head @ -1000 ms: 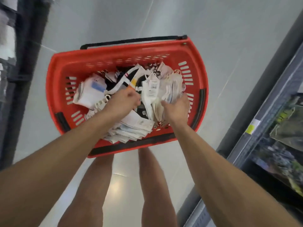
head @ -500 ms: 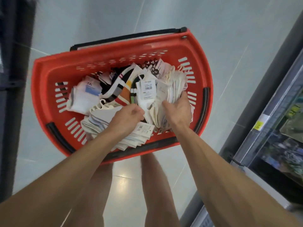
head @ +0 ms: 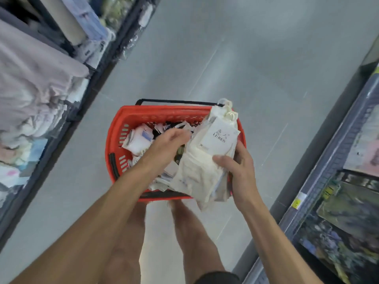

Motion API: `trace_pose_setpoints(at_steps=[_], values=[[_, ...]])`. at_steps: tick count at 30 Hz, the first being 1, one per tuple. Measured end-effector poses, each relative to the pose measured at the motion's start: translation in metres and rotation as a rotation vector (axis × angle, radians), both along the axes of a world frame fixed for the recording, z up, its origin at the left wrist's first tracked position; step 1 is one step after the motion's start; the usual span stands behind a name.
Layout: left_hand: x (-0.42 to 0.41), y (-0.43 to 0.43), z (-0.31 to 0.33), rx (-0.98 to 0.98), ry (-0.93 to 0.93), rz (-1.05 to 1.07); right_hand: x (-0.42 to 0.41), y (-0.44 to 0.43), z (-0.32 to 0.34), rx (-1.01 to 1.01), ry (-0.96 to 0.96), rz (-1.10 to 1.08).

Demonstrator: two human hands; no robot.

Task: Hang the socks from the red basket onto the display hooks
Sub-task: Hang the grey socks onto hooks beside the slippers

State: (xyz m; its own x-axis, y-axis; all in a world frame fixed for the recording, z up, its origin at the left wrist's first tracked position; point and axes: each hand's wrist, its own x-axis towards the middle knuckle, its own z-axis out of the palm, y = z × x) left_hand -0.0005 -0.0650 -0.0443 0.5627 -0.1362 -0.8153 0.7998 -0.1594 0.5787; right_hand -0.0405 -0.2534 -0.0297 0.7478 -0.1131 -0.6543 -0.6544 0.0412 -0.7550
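Slotted red plastic basket (head: 114, 138) heaped with carded socks, right hand (head: 238, 171) gripping soft cream sock bundle (head: 196, 173) above it, left hand (head: 166, 146) loosely curled over the heap

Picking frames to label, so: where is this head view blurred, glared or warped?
Head view: sharp mid-frame, the card label on the sock bundle in the right hand is partly legible; left shelves and right shelves smear and lean, wide-angle; soft sheen on the floor between the legs.

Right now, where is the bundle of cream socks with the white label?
In the head view, the bundle of cream socks is right of centre, over the right end of the red basket, held by the right hand.
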Motion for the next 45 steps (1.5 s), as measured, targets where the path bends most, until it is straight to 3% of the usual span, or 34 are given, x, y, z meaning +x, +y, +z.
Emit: trace_pose_setpoints(at_steps=[4, 6, 10, 17, 22, 26, 30, 37, 45], values=[[-0.007, 0.029, 0.102, -0.334, 0.026, 0.282, 0.01, 0.038, 0.08, 0.166, -0.11, 0.173], [-0.021, 0.051, 0.158, -0.38, -0.016, 0.328, 0.01, 0.061, 0.124, 0.262, -0.149, 0.286], [-0.063, 0.099, 0.259, -0.275, -0.17, 0.454, -0.003, 0.114, 0.219, 0.367, -0.26, 0.444], [-0.167, 0.178, 0.423, -0.096, -0.532, 0.753, -0.063, 0.231, 0.374, 0.25, -0.632, 0.663], [-0.3, 0.251, 0.522, 0.006, -0.825, 1.041, -0.16, 0.326, 0.499, 0.187, -1.023, 0.734], [-0.433, 0.305, 0.586, 0.148, -1.032, 1.199, -0.272, 0.392, 0.593, 0.286, -1.281, 0.85], [-0.543, 0.34, 0.636, 0.297, -1.173, 1.236, -0.376, 0.443, 0.647, 0.523, -1.263, 0.976], [-0.66, 0.381, 0.683, 0.344, -1.379, 1.297, -0.479, 0.504, 0.702, 0.725, -1.181, 1.222], [-0.722, 0.436, 0.715, 0.092, -1.478, 1.198, -0.522, 0.59, 0.74, 0.894, -1.177, 1.24]])
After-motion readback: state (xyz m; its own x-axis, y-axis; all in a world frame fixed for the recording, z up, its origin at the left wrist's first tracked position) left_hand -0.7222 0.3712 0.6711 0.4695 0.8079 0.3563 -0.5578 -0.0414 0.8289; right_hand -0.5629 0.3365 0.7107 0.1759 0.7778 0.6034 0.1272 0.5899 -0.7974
